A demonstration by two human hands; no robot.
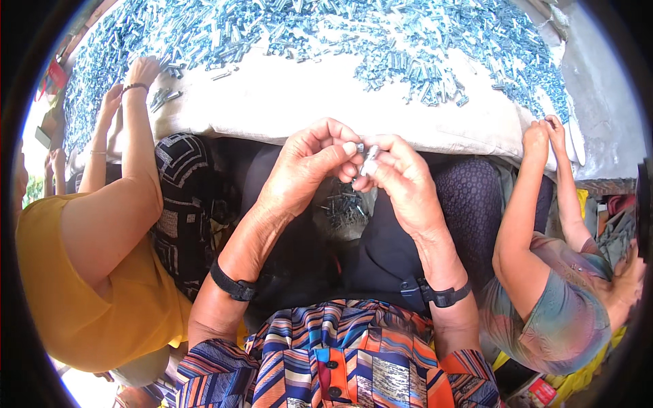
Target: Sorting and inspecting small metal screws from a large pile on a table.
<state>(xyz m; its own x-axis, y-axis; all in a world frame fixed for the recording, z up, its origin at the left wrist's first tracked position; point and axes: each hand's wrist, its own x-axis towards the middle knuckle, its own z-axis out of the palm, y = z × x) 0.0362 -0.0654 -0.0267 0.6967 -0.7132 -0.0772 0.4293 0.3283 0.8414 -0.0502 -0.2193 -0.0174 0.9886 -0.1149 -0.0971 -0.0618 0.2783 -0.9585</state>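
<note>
My left hand [309,163] and my right hand [403,180] meet in front of me, just short of the table's near edge. Between the right thumb and fingers is a short, shiny metal cylinder [371,154]. The left thumb and fingertips pinch a smaller, darker metal piece [360,147] close beside it. Whether the two pieces touch or are joined, I cannot tell. Below my hands, between my knees, lie several thin metal parts [345,207], partly hidden by my fingers.
A large heap of small bluish metal cylinders [286,30] covers the far side of a table draped in pale cloth [272,102]. Co-workers sit close on both sides: a yellow-clad person [102,272] on the left, another in a multicoloured top [551,306] on the right, both reaching to the table.
</note>
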